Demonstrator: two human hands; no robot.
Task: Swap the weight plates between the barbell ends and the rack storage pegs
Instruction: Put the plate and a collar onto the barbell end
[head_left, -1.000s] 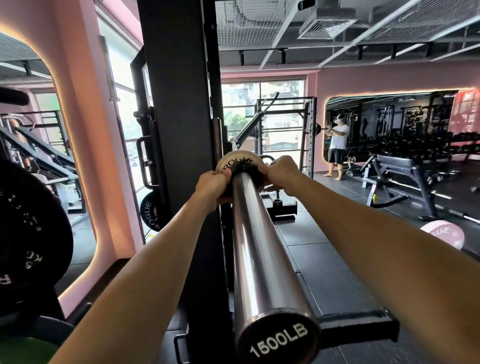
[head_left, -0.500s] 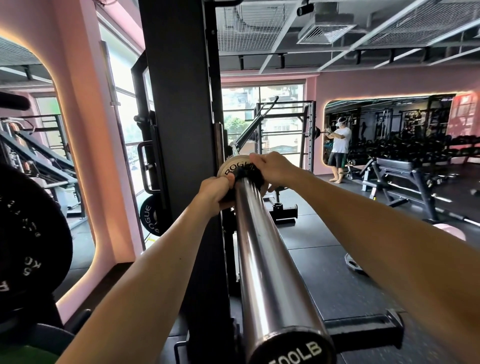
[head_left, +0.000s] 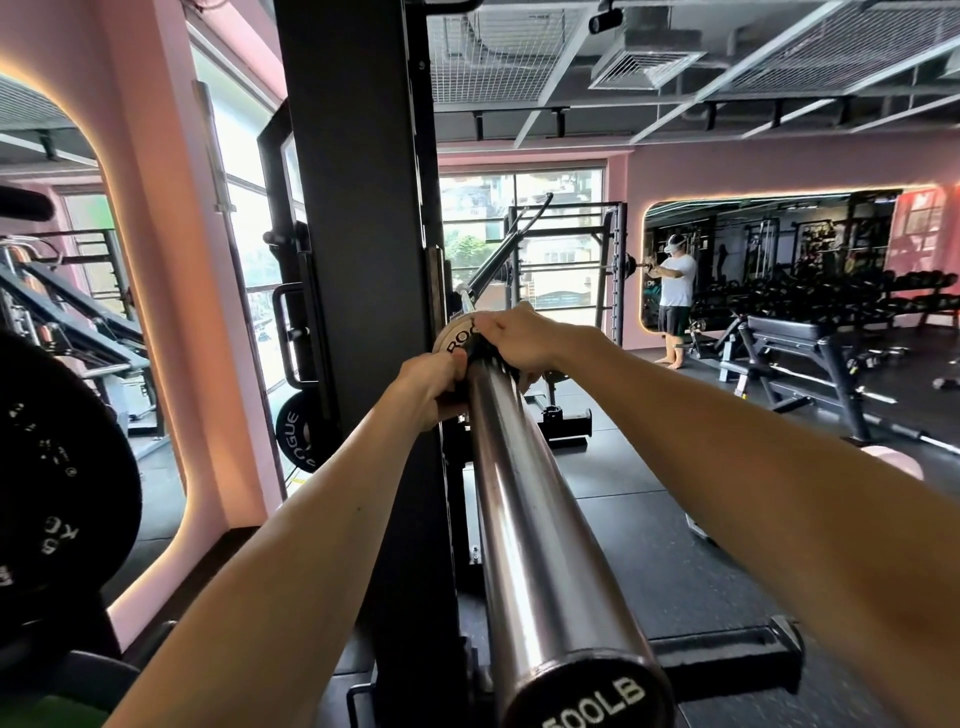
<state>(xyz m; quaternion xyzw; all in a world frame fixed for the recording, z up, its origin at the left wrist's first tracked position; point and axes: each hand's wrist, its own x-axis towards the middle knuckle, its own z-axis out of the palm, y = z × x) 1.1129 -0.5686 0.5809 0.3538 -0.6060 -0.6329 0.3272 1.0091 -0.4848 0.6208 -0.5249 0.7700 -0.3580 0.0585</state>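
A: How far along is the swap judged to be?

B: Early. A small pale plate (head_left: 457, 332) is still seated far down the barbell sleeve (head_left: 524, 509), against the rack upright (head_left: 363, 260). A dark collar (head_left: 480, 349) beside it is grasped by the left hand (head_left: 434, 387) and the right hand (head_left: 519, 340), fingers curled round it.

A: What is hidden?

B: The collar's latch is covered. A black plate (head_left: 298, 434) is stored low on the rack; its peg cannot be made out.

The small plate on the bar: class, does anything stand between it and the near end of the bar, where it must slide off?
Yes. A black collar sits against the small plate, gripped by both hands; the bar beyond is bare.
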